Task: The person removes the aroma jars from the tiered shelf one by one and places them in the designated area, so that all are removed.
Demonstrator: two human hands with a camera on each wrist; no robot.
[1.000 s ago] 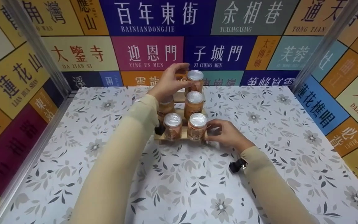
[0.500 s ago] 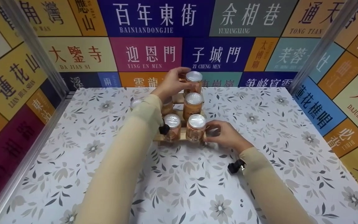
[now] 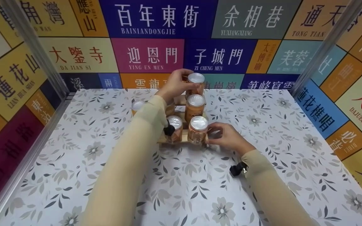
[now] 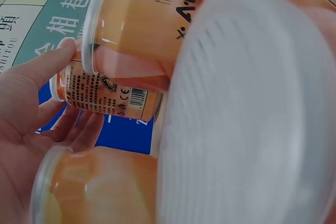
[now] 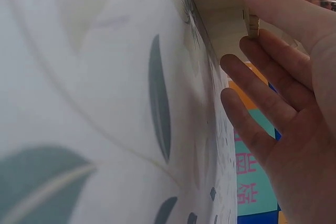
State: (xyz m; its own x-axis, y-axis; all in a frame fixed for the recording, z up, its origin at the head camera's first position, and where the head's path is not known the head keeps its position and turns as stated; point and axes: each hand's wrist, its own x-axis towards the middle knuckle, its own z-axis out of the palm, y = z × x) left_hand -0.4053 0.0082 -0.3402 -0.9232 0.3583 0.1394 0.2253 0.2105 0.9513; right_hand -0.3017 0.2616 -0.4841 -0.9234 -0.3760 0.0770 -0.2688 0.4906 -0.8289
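Note:
A stepped wooden stand (image 3: pixel 185 137) bears several orange jars with silvery lids. On its highest step at the back right, my left hand (image 3: pixel 177 82) grips a jar (image 3: pixel 196 88), thumb in front and fingers behind. The left wrist view shows this jar (image 4: pixel 105 90) with a printed label and barcode. My right hand (image 3: pixel 228 136) pinches the stand's front right end between thumb and index finger; in the right wrist view its other fingers are spread beside the wood (image 5: pixel 226 19). One jar (image 3: pixel 196 110) stands on the middle step, another (image 3: pixel 198 133) at front right.
A front left jar (image 3: pixel 175 135) is partly covered by the wrist camera (image 3: pixel 169 129). Another jar (image 3: pixel 137 106) shows beyond the left sleeve (image 3: pixel 127 157). A flowered cloth (image 3: pixel 181 194) covers the table. Panels with lettering (image 3: pixel 156 18) wall the back and sides.
My left wrist and forearm have shifted slightly right, uncovering the jar on the left. The left hand stays at the back jar, and the right hand keeps its hold on the stand.

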